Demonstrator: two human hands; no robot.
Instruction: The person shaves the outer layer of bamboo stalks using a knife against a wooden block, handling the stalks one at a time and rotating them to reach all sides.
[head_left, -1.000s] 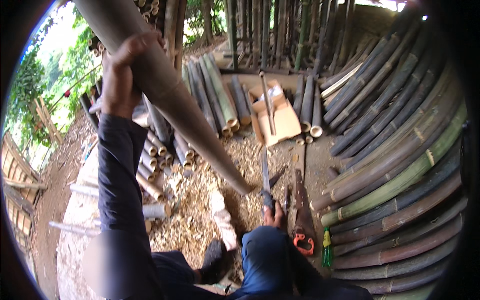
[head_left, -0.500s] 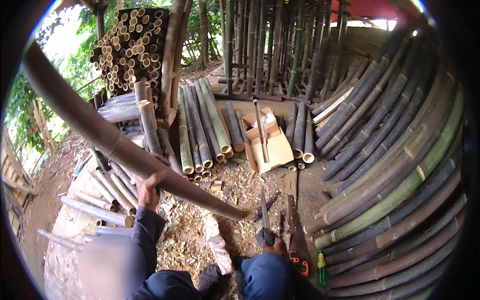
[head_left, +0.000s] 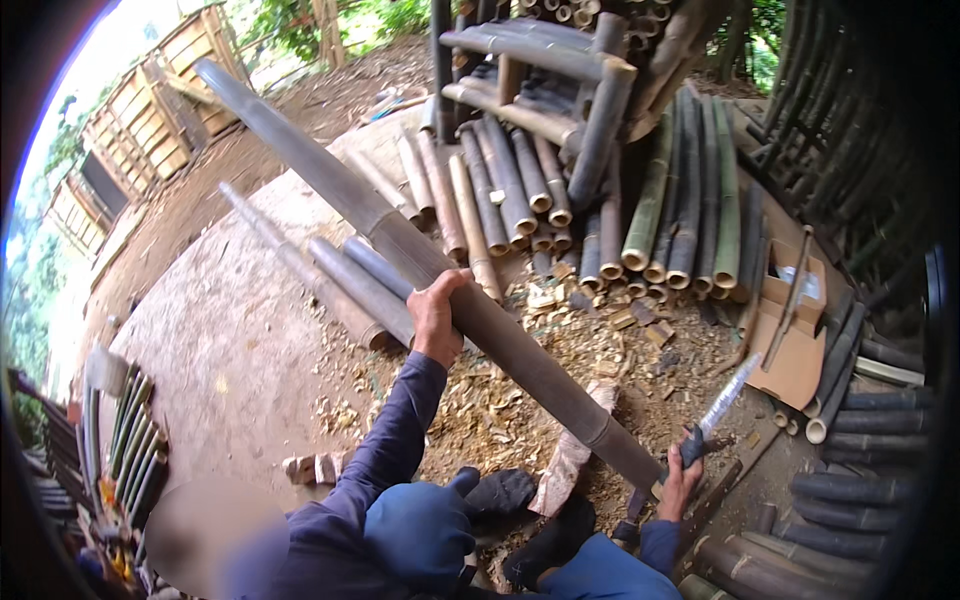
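A long dark bamboo pole (head_left: 540, 375) slants across the view, from the far left down to a near end by my right knee. My left hand (head_left: 436, 318) is wrapped round it near its middle. My right hand (head_left: 680, 482) grips the dark handle of a machete (head_left: 728, 398), right beside the pole's near end. The shiny blade points up and away to the right. Whether the right fingers also touch the pole I cannot tell.
Bamboo chips (head_left: 460, 410) cover the ground around a pale wood block (head_left: 575, 455) between my feet. Cut bamboo lengths (head_left: 690, 200) lie beyond, and more bamboo (head_left: 850, 455) is stacked at right. An open cardboard box (head_left: 790, 345) lies at right. A bamboo frame (head_left: 545, 60) stands behind.
The view has turned left. The pole's near end has come closer to my right hand. The right hand has lifted the machete, its blade now tilting to the right.
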